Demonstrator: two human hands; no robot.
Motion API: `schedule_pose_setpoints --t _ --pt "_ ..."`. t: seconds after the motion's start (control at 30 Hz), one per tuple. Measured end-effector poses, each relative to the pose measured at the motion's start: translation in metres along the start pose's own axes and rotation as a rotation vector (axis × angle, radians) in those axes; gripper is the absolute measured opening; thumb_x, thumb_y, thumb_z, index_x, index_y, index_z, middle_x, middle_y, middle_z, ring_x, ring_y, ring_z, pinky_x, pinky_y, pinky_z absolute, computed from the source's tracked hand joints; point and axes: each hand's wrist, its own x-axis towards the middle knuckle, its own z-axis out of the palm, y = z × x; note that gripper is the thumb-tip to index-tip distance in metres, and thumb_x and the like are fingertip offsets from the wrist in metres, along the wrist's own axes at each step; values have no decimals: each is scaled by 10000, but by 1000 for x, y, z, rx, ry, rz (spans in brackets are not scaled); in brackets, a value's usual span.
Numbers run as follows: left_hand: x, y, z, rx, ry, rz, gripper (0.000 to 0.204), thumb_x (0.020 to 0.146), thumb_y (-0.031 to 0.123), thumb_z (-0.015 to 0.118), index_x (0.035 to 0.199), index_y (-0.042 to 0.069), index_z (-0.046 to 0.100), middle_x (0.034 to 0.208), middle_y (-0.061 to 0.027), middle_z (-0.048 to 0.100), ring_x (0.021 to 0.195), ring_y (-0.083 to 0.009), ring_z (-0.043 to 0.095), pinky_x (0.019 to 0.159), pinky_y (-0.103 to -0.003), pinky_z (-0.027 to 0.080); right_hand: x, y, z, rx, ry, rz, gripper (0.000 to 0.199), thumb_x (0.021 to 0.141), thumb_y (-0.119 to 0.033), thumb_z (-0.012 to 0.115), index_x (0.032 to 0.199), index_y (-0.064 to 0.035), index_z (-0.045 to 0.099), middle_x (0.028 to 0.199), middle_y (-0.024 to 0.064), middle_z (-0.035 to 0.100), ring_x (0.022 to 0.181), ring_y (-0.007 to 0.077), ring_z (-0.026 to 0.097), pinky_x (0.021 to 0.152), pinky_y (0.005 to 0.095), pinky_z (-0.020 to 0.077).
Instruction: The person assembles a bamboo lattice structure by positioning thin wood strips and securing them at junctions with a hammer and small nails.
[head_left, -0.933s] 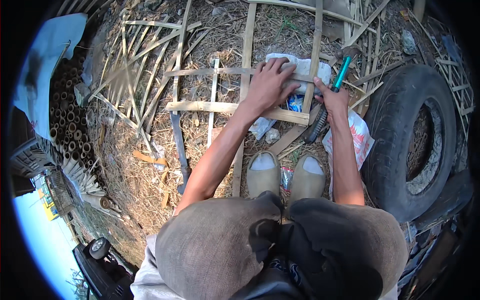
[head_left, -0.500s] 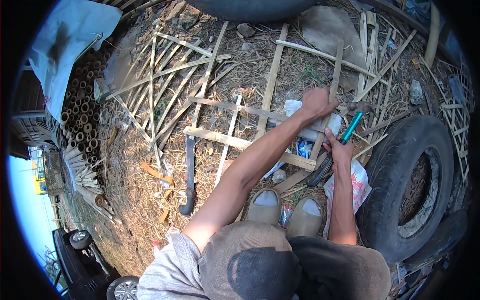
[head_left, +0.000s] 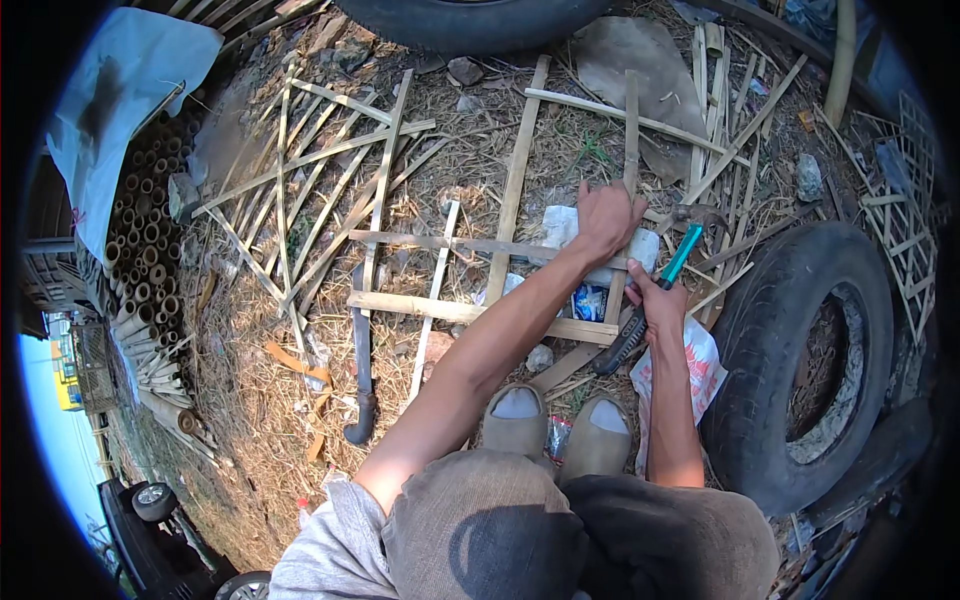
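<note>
1. Bamboo lattice [head_left: 517,175]: flat split slats, crossed; tan, greyed in places; lower crosspiece [head_left: 415,307] paler, broader. Lies on straw-littered ground [head_left: 240,370], ahead of the feet, partly over a whitish block [head_left: 645,247].
2. Left hand [head_left: 606,222]: curled beside an upright slat; grip cannot be told.
3. Right hand [head_left: 660,303]: wrapped around a teal-and-black hammer [head_left: 677,258].

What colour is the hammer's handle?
The handle is teal and black, best seen in the head view.
</note>
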Motion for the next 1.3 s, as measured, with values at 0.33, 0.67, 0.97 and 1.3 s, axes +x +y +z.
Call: schedule_pose_setpoints --t 0.33,0.67,0.97,1.3 --pt "-4 -14 -4 146 73 6 493 925 418 606 917 -54 745 908 -233 743 1079 -364 634 1017 -500 394 5 2 -1 -22 -2 11 387 787 -242 945 851 -20 635 832 79 674 691 154 681 625 244 625" --pt "-55 -99 -121 32 543 -248 458 947 391 656 1152 -17 622 1261 -195 574 1281 -369 445 1093 -640 234 -1 0 -3 -98 -9 -30 470 817 -329 923 862 8 599 846 101 656 699 175 669 664 301 613" --pt "-126 -269 -229 324 506 -614 663 966 521 609 1302 -50 627 1353 -322 543 1358 -479 417 1145 -675 249 6 -58 -35 -926 286 -338 555 830 -525 830 857 13 701 764 136 683 693 237 650 752 397 530" --pt "-81 -341 -233 -332 117 -653 587 883 532 792 1047 -32 782 871 -99 760 747 -175 663 715 -303 505 108 -94 34 -893 -3 -435 372 809 -355 865 802 -18 707 745 102 706 672 191 638 698 364 513"
